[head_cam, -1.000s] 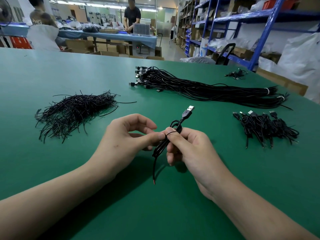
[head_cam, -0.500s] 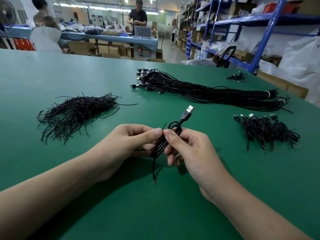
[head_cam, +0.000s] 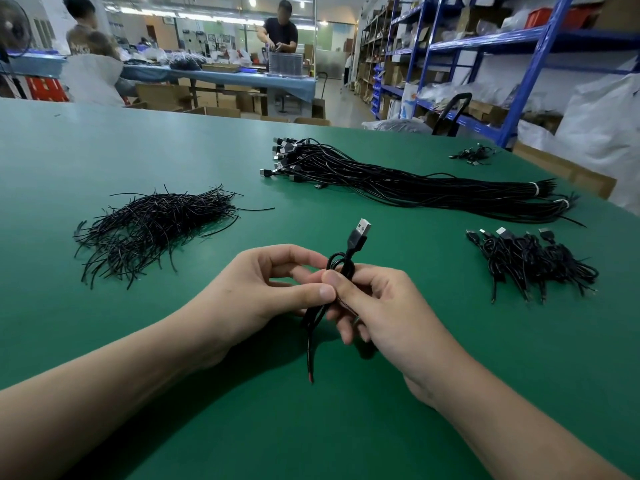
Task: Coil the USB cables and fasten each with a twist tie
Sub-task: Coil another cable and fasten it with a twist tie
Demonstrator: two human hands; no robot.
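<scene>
"Dozens of loose twist ties are heaped far left on the green table, nobody touching them. Next?" asks the first annotator.

"Left hand: thumb and forefinger pinched onto the middle of the coiled cable, which is held just above the table, centre frame. USB plug sticks up out of the coil and the bare tail hangs down."

"Right hand?"

"Right hand is clamped on the same coil from the other side, fingers curled round it, thumb tip touching the left thumb. The tie on it is too thin to make out between the fingers."

"Step?"

"Probably fastening. The coil is formed and both hands meet at its waist, so likely twisting the tie ends. Judgement only."

"What does the next move call for?"

"One hand pins the loops so they don't spring open while the other turns the tie ends tight. The straight bundle behind says plenty are left to do. Then the coil goes to the finished pile on the right."
</scene>
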